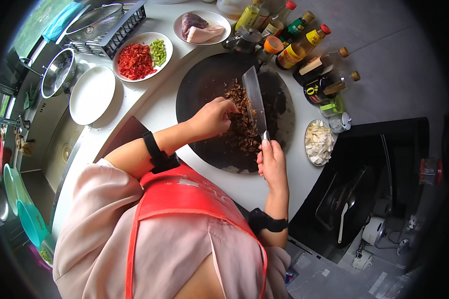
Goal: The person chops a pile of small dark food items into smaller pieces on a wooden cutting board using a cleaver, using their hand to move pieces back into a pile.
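Note:
A round dark chopping board [198, 86] lies on the white counter, with chopped brown food [243, 138] heaped across its middle. My right hand [273, 160] grips the handle of a cleaver [255, 97], whose broad blade stands along the right side of the heap. Over the left part of the heap is my left hand [215, 117], its fingers curled down near the food; whether they pinch any of it cannot be told. Bits of the brown food cling to the blade.
Sauce bottles [292, 56] and a dark metal pot [249, 37] stand behind the board. Plates of chopped red and green peppers [136, 61], raw meat [196, 28] and white slices [319, 144] surround it. An empty white plate [92, 95] lies left, by the sink [65, 149]; a black cooktop [408, 149] is right.

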`<state>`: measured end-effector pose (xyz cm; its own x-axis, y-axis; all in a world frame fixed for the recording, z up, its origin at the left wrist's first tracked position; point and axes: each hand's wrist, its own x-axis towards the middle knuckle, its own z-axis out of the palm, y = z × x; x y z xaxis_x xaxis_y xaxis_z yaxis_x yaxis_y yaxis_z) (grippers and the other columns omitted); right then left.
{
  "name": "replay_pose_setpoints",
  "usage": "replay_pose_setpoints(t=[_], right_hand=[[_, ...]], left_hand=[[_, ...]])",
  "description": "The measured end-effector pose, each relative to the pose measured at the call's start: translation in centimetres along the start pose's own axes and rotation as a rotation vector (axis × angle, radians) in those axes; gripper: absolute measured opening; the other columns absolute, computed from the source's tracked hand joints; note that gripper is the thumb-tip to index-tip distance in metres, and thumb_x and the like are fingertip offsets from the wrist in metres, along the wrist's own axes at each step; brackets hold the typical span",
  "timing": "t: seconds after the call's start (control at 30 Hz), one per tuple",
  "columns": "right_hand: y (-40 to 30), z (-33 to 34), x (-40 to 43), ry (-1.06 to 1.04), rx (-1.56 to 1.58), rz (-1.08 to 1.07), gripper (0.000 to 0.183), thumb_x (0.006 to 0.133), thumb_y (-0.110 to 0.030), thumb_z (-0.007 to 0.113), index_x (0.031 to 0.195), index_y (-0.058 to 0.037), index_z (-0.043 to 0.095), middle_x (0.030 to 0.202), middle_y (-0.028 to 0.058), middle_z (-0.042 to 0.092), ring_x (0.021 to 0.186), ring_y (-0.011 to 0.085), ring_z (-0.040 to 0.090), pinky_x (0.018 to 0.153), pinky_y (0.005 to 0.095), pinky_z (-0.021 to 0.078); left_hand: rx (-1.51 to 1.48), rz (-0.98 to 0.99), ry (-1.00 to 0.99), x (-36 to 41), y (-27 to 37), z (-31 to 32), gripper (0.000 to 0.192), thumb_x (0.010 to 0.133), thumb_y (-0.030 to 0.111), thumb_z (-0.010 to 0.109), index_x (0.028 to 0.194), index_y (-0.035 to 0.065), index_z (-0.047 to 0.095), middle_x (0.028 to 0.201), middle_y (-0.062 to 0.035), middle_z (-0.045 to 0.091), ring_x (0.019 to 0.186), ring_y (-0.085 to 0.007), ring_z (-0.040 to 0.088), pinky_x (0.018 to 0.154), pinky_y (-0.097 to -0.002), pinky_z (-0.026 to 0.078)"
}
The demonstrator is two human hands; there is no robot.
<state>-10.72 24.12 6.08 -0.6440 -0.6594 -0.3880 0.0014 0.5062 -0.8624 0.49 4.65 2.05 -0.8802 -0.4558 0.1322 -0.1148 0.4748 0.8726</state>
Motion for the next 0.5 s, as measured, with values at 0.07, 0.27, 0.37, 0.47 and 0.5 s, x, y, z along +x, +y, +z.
replay_pose_setpoints(t=[0.07,0.27,0.37,0.47,0.5], right_hand=[[2.8,0.8,0.6,0.071,-0.111,-0.106,0.03,0.096,-0.035,0.043,0.085,-0.0065,0.047,0.056,-0.0003,0.045,0.038,0.0065,0.038,0.034,0.0219,0.0311],[0.1,-0.1,-0.2,0.016,0.068,0.006,0.028,0.097,-0.033,0.042,0.086,-0.0072,0.046,0.056,-0.0001,0.045,0.037,0.0073,0.038,0.034,0.0232,0.0316],[5.5,0.6,1.3,0.145,-0.281,-0.183,0.029,0.096,-0.034,0.042,0.086,-0.0074,0.047,0.056,-0.0006,0.045,0.037,0.0059,0.038,0.033,0.0216,0.0305],[0.9,0.4,0.4,0.025,-0.029,0.064,0.03,0.096,-0.033,0.043,0.085,-0.0061,0.048,0.056,0.0007,0.047,0.039,0.0077,0.04,0.034,0.0234,0.0324],[0.5,-0.1,0.2,0.001,0.048,0.153,0.03,0.095,-0.033,0.044,0.084,-0.0051,0.048,0.056,0.002,0.047,0.04,0.0097,0.043,0.036,0.0257,0.0347]], left_hand=[[0.082,0.019,-0.036,-0.2,0.2,-0.1,0.033,0.069,0.002,0.061,0.102,0.0024,0.056,0.093,-0.013,0.053,0.078,-0.0245,0.059,0.073,-0.0312,0.05],[0.241,-0.016,-0.023,-0.9,-1.5,0.5,0.046,0.067,0.007,0.064,0.112,0.0031,0.051,0.101,-0.0175,0.051,0.086,-0.0315,0.057,0.079,-0.0366,0.049],[0.138,-0.034,-0.047,0.5,0.0,1.4,0.04,0.069,0.006,0.064,0.107,0.0022,0.055,0.099,-0.0166,0.053,0.086,-0.0289,0.058,0.078,-0.0357,0.05],[-0.07,0.068,-0.058,1.4,0.2,2.1,0.033,0.07,0.004,0.062,0.102,0.0018,0.058,0.094,-0.0146,0.056,0.084,-0.0253,0.06,0.074,-0.034,0.051],[-0.071,0.069,-0.064,1.5,0.7,1.9,0.033,0.07,0.004,0.062,0.102,0.0018,0.058,0.094,-0.0146,0.056,0.084,-0.0253,0.06,0.074,-0.034,0.051]])
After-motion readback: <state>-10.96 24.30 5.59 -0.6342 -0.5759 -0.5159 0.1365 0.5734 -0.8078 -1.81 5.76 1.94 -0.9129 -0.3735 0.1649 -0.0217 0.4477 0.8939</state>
